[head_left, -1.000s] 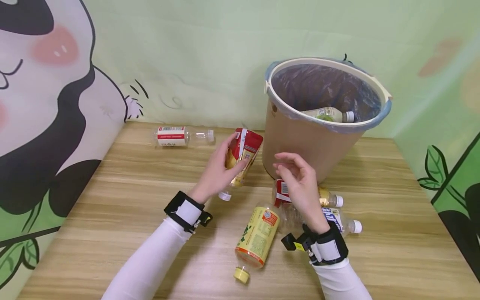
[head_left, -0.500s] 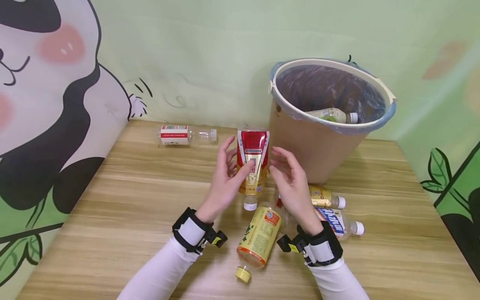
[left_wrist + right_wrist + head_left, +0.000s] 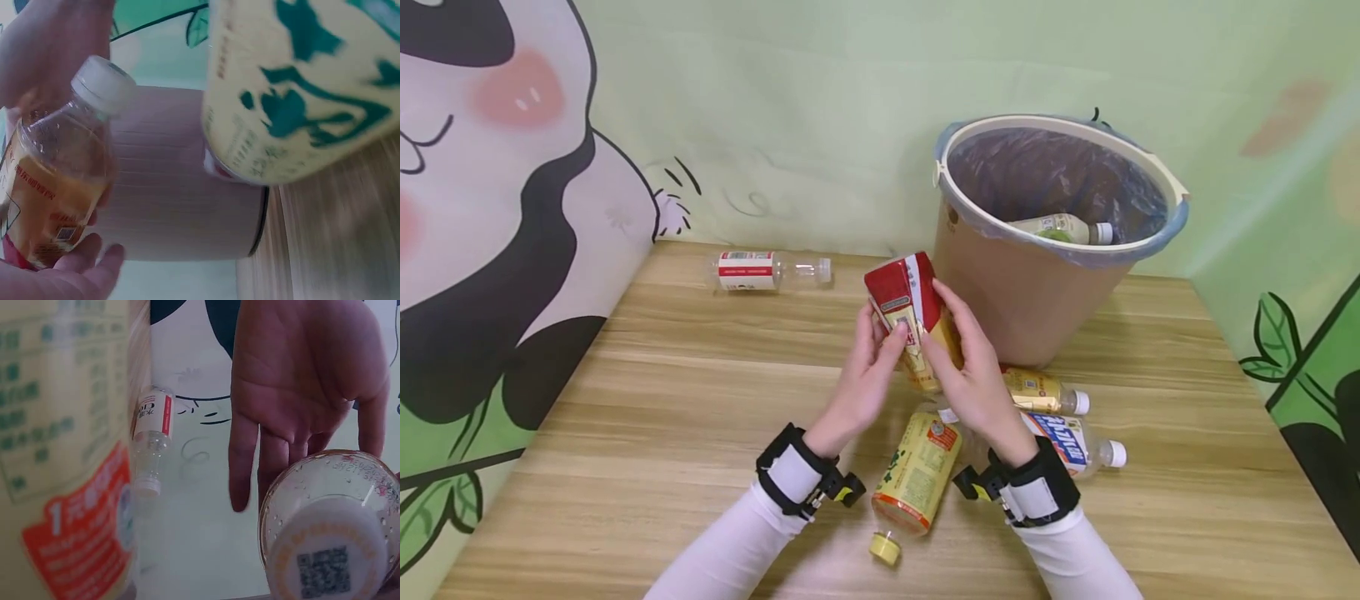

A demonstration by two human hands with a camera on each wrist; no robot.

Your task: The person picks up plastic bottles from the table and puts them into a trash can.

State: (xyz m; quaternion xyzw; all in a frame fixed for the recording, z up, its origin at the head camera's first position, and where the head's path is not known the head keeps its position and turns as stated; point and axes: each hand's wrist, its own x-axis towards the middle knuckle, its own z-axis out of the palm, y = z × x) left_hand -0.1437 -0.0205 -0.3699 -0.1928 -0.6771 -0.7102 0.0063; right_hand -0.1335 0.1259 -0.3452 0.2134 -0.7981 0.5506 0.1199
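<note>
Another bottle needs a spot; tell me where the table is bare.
Left: brown wooden table between the clear plastic bottle with red-and-white label and the white left sleeve. Right: from the clear plastic bottle with blue-and-white label to the table's right edge. Crowded: the middle, from the yellow-labelled plastic bottle to the round beige plastic bin.

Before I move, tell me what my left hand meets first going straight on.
The red-and-gold plastic bottle, which your left hand holds; beyond it, probably the tan round bin, though your right hand may come first: depth is unclear.
</note>
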